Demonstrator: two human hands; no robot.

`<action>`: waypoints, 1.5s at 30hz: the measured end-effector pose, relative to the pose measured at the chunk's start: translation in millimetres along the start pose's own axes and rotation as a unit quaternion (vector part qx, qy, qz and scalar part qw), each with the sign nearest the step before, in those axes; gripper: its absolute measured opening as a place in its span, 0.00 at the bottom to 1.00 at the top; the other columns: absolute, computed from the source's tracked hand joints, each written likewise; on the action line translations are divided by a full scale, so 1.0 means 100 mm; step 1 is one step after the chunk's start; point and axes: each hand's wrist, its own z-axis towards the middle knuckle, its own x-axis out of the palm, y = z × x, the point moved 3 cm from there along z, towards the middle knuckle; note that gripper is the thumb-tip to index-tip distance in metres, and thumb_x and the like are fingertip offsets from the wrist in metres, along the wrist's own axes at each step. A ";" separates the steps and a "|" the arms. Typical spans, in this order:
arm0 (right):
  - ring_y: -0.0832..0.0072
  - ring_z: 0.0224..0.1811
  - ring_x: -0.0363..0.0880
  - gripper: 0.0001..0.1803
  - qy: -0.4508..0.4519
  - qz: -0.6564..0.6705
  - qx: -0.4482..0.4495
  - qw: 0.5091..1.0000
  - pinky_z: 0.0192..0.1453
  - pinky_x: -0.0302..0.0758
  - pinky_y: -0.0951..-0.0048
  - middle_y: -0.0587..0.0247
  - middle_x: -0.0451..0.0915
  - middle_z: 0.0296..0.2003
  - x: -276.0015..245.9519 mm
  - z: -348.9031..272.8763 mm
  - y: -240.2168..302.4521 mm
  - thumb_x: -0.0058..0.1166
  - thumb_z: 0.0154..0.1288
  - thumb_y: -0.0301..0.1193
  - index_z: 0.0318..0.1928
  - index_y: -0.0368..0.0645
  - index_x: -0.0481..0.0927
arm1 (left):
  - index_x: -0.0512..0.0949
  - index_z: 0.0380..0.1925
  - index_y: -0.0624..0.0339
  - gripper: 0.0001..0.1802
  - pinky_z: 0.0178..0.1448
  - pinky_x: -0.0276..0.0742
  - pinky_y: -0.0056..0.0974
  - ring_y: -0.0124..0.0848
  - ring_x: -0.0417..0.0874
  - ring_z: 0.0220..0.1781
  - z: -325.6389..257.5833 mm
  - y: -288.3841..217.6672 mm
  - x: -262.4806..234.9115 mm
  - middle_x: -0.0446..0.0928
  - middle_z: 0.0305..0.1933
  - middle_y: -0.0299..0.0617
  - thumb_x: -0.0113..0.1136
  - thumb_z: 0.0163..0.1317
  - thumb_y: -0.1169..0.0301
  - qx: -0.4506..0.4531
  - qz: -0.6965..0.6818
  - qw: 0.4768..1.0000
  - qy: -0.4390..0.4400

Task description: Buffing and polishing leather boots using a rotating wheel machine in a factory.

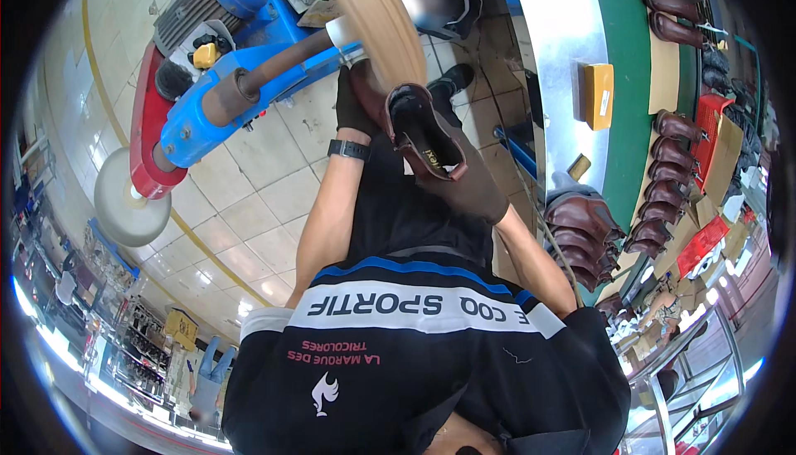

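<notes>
My right hand (471, 185), in a dark brown glove, grips a reddish-brown leather shoe (400, 146) by its heel and side, with the shoe's opening facing up. My left hand (351, 105), dark-gloved and with a black watch at the wrist, closes on brown leather (367, 97) to the left of the opening. Whether this leather is the same shoe or a second one I cannot tell. Right above the shoe's front end is a tan buffing wheel (377, 19), blurred as if spinning, and it hides where the two meet.
The blue machine (199, 123) carries the wheel's shaft and a pale round wheel (124, 198) on its far left. To my right, a metal-edged bench (572, 73) holds a yellow-brown block (596, 96), stacked brown shoes (580, 231) and a row of shoes (667, 181).
</notes>
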 end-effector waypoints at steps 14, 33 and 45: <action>0.47 0.45 0.72 0.42 0.050 -0.303 -0.018 0.952 0.49 0.70 0.56 0.38 0.70 0.46 -0.35 -0.03 0.48 0.66 0.38 0.43 0.58 0.51 0.67 | 0.69 0.52 0.57 0.23 0.57 0.71 0.40 0.35 0.75 0.51 -0.18 0.25 0.22 0.74 0.50 0.42 0.38 0.66 0.54 -0.066 0.031 0.995 -0.070; 0.52 0.34 0.71 0.30 -0.002 -0.414 -0.035 0.910 0.34 0.70 0.61 0.44 0.72 0.33 0.12 0.36 0.83 0.62 0.38 0.43 0.46 0.48 0.74 | 0.69 0.50 0.61 0.22 0.52 0.75 0.42 0.38 0.78 0.47 -0.67 -0.02 0.59 0.77 0.45 0.47 0.53 0.58 0.60 -0.041 0.275 0.958 0.067; 0.46 0.53 0.66 0.46 0.061 -0.286 0.052 0.955 0.56 0.65 0.54 0.43 0.66 0.51 -0.52 -0.57 0.93 0.69 0.35 0.41 0.60 0.49 0.66 | 0.71 0.48 0.65 0.30 0.49 0.76 0.39 0.37 0.80 0.45 -0.58 0.48 -0.17 0.77 0.45 0.47 0.68 0.44 0.66 0.075 0.660 0.744 0.070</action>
